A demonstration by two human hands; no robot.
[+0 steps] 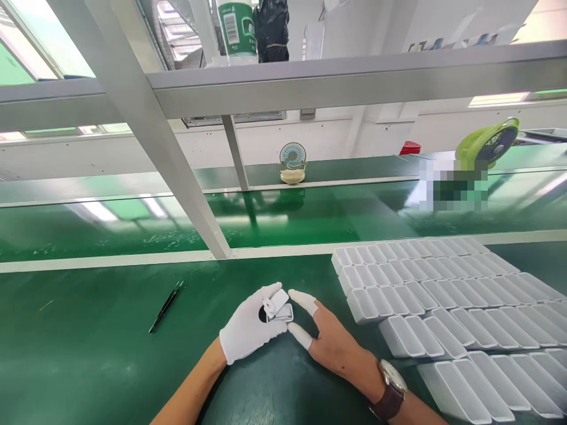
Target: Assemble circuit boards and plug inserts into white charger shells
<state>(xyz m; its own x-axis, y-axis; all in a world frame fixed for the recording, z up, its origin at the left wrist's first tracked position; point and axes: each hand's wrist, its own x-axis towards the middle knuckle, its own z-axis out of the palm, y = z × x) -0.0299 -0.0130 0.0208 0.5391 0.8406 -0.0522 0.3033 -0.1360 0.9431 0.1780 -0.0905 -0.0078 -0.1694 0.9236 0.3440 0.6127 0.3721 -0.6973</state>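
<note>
My left hand (pixel 250 327), in a white glove, rests on the green bench top and holds a small white hinged case (pixel 280 307) with its lid up. My right hand (pixel 330 342) is bare except for white finger cots on the thumb and forefinger. Those two fingertips sit just right of the case, one near its lid and one near its base. A watch is on my right wrist.
Black tweezers (pixel 166 306) lie on the bench at the left. Rows of several white plastic trays (pixel 443 295) cover the right side. A slanted metal frame post (pixel 177 177) meets the bench ahead. Two small fans, cream (pixel 292 162) and green (pixel 487 141), stand beyond the conveyor belt.
</note>
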